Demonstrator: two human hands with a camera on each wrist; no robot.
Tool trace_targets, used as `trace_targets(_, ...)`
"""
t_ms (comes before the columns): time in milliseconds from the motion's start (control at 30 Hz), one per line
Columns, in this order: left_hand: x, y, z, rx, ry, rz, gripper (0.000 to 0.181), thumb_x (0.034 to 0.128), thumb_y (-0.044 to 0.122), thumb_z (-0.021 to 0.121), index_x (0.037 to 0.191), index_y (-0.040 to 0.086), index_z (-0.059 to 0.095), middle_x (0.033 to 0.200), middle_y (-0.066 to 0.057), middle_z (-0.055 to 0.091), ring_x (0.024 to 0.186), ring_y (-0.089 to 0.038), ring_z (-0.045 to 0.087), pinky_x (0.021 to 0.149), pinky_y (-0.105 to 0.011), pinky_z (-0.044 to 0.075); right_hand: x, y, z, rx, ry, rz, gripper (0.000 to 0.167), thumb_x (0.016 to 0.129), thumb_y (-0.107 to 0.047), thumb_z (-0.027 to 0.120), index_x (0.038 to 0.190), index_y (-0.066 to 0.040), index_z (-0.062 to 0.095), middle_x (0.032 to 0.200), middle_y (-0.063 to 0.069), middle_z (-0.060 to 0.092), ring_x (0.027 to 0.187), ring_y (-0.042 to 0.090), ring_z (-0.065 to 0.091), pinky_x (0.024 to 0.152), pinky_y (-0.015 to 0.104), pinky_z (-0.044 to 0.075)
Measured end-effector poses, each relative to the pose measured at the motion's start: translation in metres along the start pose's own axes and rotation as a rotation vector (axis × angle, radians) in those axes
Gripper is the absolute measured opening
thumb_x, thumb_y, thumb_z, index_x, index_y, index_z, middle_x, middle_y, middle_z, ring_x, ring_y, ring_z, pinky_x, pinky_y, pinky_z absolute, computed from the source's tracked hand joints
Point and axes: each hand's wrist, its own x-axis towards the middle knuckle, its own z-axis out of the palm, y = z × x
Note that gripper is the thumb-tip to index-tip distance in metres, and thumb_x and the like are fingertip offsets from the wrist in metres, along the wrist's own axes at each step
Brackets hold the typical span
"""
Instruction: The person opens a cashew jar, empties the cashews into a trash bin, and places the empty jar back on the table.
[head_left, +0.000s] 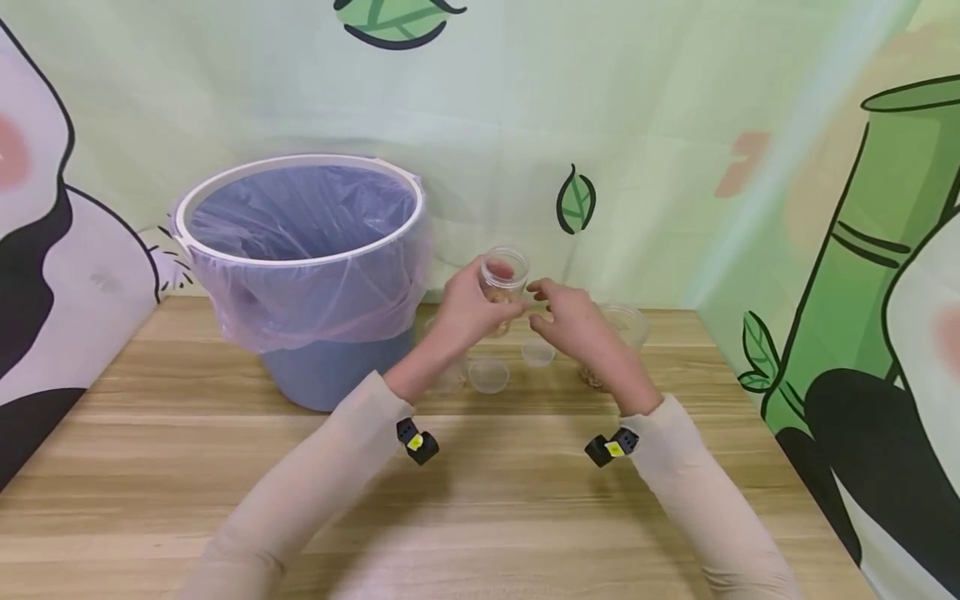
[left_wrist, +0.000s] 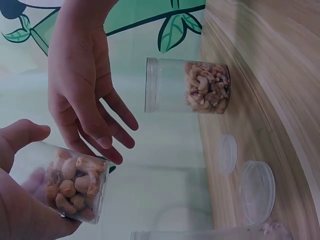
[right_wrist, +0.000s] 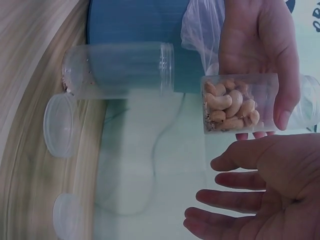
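Observation:
My left hand (head_left: 467,307) grips a small clear plastic jar (head_left: 510,287) above the table; in the right wrist view its lower part holds cashews (right_wrist: 232,105). The jar's mouth faces up and has no lid on it. Just right of it, my right hand (head_left: 573,321) hovers with fingers spread and slightly bent, holding nothing. Behind the right forearm stands a larger clear jar (left_wrist: 170,87) partly filled with cashews (left_wrist: 207,87). Another clear jar (right_wrist: 120,70), with only crumbs near its bottom, stands on the left.
Two clear round lids, a larger one (head_left: 489,377) and a smaller one (head_left: 537,353), lie on the wooden table (head_left: 510,517) below the hands. A blue bin (head_left: 337,375) lined with a translucent bag (head_left: 330,300) stands at left. A printed cloth backdrop (head_left: 675,208) rises behind.

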Motion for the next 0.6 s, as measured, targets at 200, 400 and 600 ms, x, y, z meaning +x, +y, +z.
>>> trace_targets(200, -0.008, 0.005, -0.011, 0.035, -0.026, 0.004, 0.044, 0.0779, 0.009, 0.086, 0.115, 0.004, 0.062, 0.112, -0.013, 0.068, 0.099, -0.023, 0.064, 0.086, -0.035, 0.054, 0.000, -0.011, -0.003, -0.009, 0.003, -0.019, 0.044, 0.101, -0.018, 0.061, 0.139, 0.003, 0.055, 0.136, 0.022, 0.062, 0.120, 0.038, 0.063, 0.097, 0.049, 0.054)
trace_targets(400, -0.014, 0.013, -0.026, 0.098, -0.045, 0.014, 0.046, 0.0796, 0.013, 0.086, 0.116, 0.003, 0.060, 0.112, -0.014, 0.068, 0.095, -0.022, 0.062, 0.079, -0.031, 0.051, 0.002, -0.019, -0.006, -0.021, 0.011, -0.032, 0.042, 0.099, -0.017, 0.063, 0.136, 0.003, 0.058, 0.135, 0.019, 0.063, 0.118, 0.036, 0.064, 0.096, 0.047, 0.054)
trace_targets(600, -0.022, 0.025, -0.041, 0.149, -0.056, 0.053, 0.043, 0.0800, 0.011, 0.085, 0.114, 0.002, 0.060, 0.109, -0.014, 0.069, 0.090, -0.022, 0.060, 0.075, -0.031, 0.048, 0.004, -0.028, -0.009, -0.040, 0.000, -0.046, 0.042, 0.098, -0.014, 0.062, 0.137, 0.003, 0.058, 0.135, 0.019, 0.063, 0.117, 0.035, 0.064, 0.094, 0.046, 0.055)
